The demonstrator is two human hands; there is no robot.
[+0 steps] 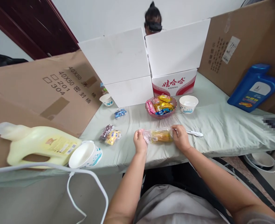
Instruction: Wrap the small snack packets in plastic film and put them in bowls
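Note:
Both my hands hold one clear-wrapped yellow snack packet [160, 136] just above the pale green tablecloth [221, 127]. My left hand [139, 142] pinches the packet's left end. My right hand [179, 137] pinches its right end. Behind the packet stands a pink bowl [161, 107] filled with several wrapped snacks. A white paper bowl [188, 103] sits to the right of it. A white plastic utensil [193, 133] lies on the cloth beside my right hand.
Loose snack packets [110, 134] and a blue one [120, 113] lie at my left. A yellow jug [39, 144] and tipped paper bowl [85, 154] sit near left, a blue jug [254, 88] far right. White boxes [137, 68] and cardboard walls surround the table; a person's head [152, 18] shows behind.

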